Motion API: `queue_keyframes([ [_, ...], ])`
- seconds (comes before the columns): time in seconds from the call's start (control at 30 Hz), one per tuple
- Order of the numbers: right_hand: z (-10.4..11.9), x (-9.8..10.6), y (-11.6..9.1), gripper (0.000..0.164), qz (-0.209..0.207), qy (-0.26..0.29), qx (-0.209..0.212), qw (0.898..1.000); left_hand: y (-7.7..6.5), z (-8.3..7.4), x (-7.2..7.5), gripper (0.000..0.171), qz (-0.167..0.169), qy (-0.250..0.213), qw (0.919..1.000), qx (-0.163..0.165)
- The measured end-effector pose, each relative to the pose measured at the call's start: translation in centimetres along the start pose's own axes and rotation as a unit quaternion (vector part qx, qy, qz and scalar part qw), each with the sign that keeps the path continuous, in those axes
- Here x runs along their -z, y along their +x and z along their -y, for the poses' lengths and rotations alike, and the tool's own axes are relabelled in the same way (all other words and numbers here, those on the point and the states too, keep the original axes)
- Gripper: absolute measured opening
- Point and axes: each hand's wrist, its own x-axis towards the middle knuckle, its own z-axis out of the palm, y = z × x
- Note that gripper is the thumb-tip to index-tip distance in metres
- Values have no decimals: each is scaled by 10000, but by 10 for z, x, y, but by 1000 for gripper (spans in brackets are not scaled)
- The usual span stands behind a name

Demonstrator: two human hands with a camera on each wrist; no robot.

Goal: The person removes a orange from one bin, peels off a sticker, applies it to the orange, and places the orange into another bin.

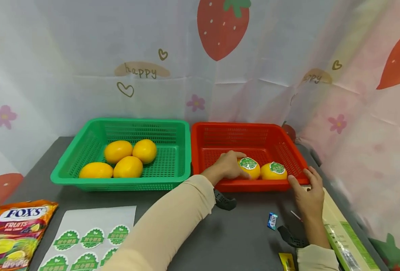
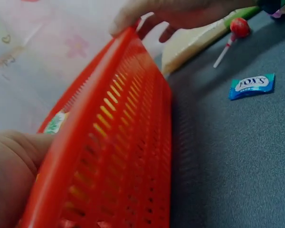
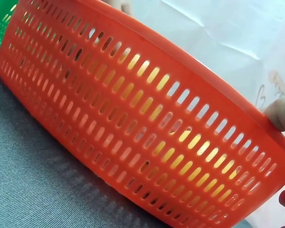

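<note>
My left hand (image 1: 228,165) reaches over the front rim of the red basket (image 1: 247,185). Its thumb and fingers hold a round yellow-orange fruit (image 1: 249,168) with a green-and-white sticker on top. Beside it, farther right in the basket, lies a second stickered yellow-orange fruit (image 1: 273,171). At the basket's front right corner my right hand (image 1: 310,194) grips the rim, the thumb on the near side. In the right wrist view, yellow patches of fruit show through the slots of the basket wall (image 3: 123,95).
Left of it stands a green basket (image 1: 118,182) with several yellow-orange fruits. Nearer lie a sticker sheet (image 1: 74,218) and a FOX'S candy bag (image 1: 17,233). In front are a small blue candy (image 1: 272,221), a yellow packet (image 1: 287,261) and a lollipop (image 2: 239,28). A long package (image 1: 342,233) lies right.
</note>
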Motion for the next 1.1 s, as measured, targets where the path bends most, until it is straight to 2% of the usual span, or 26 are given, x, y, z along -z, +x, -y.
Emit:
queue_keyframes([
  [0.13, 3, -6, 0, 62, 37, 40, 37, 10000, 5, 0, -1, 67, 339, 382, 9987, 28],
  [0.27, 5, -9, -1, 62, 54, 24, 74, 10000, 7, 3, -1, 64, 595, 521, 9969, 40],
  [0.4, 4, -12, -2, 62, 55, 15, 129, 9999, 5, 2, 1, 67, 650, 537, 9963, 149],
  [0.53, 3, -12, -3, 62, 26, -17, 111, 9999, -7, -2, 9, 69, 267, 597, 9978, -64],
  [0.63, 4, -11, -4, 61, -4, -36, 112, 9999, -28, -7, 26, 63, -205, 399, 9974, -560],
  [0.7, 5, -11, -4, 61, 4, -57, 105, 9999, -48, -7, 44, 58, -538, 134, 9930, -1041],
  [0.73, 5, -11, -4, 61, 0, -73, 84, 9999, -59, -6, 54, 55, -692, -29, 9889, -1313],
  [0.8, 5, -9, -4, 62, -1, -114, 46, 9999, -84, 0, 76, 50, -1113, -291, 9740, -1951],
  [0.87, 5, -8, -4, 62, 17, -146, -7, 9999, -109, 11, 97, 45, -1594, -505, 9550, -2450],
  [0.93, 4, -6, -4, 63, 26, -175, -66, 9998, -133, 26, 118, 43, -2101, -650, 9343, -2804],
  [1.0, 3, -5, -3, 63, 17, -183, -105, 9998, -155, 46, 135, 40, -2638, -689, 9183, -2872],
  [1.1, 0, -3, -3, 62, -32, -233, -172, 9996, -185, 79, 157, 39, -3365, -672, 9036, -2566],
])
